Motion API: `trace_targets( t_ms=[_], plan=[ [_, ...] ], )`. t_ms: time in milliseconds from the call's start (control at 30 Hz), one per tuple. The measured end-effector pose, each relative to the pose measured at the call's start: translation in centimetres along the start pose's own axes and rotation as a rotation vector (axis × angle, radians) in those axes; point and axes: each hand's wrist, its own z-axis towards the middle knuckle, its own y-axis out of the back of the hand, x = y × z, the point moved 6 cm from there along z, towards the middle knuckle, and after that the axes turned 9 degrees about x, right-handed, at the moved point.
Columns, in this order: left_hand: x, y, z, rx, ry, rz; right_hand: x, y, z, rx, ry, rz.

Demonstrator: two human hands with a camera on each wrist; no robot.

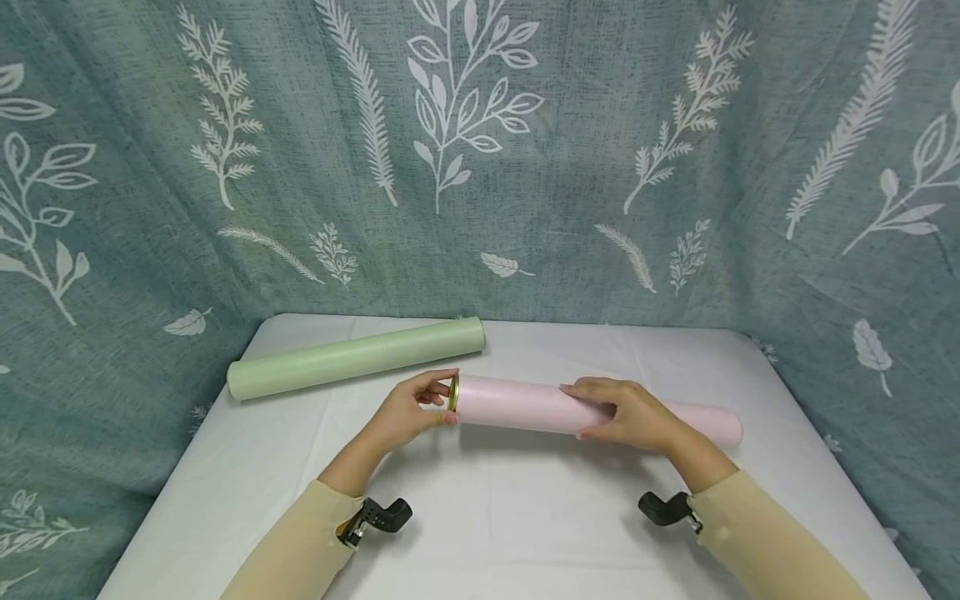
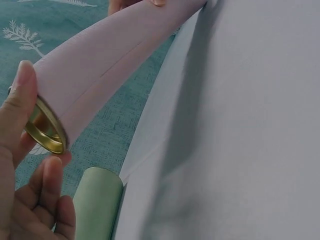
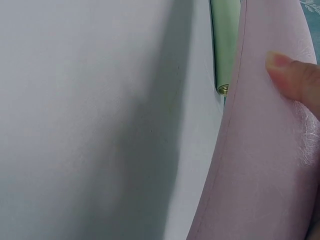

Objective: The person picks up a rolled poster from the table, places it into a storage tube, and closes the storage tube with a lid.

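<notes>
A long pink tube (image 1: pixel 517 404) with a gold metal rim (image 1: pixel 453 392) at its left end is held in both hands over the white table. My left hand (image 1: pixel 405 412) pinches that rimmed end, thumb on one side and fingers on the other. In the left wrist view the gold end (image 2: pixel 49 137) shows a shiny recessed inside. Around the middle of the tube, my right hand (image 1: pixel 633 417) grips it, with the thumb (image 3: pixel 292 80) pressing its side in the right wrist view. A thin seam runs along the pink surface (image 2: pixel 110 55).
Behind the pink tube, a green tube (image 1: pixel 356 357) lies slanted at the back left of the white table (image 1: pixel 487 517). A gold end piece (image 3: pixel 223 90) shows on it in the right wrist view. A teal leaf-patterned curtain (image 1: pixel 480 225) hangs around the table's back and sides.
</notes>
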Motion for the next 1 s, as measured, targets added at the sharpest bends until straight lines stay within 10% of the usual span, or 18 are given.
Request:
trace_targets(
  t_ms=[467, 700, 1000],
  plan=[
    [-0.07, -0.35, 0.43, -0.035, -0.003, -0.091, -0.16, 0.34, 0.33, -0.028, 0.008, -0.001],
    [0.32, 0.15, 0.16, 0.036, 0.027, 0.036, -0.48, -0.2, 0.54, 0.005, -0.054, 0.028],
    [0.67, 0.44, 0.09, 0.089, -0.011, -0.017, -0.76, 0.09, 0.47, 0.051, -0.107, 0.026]
  ],
)
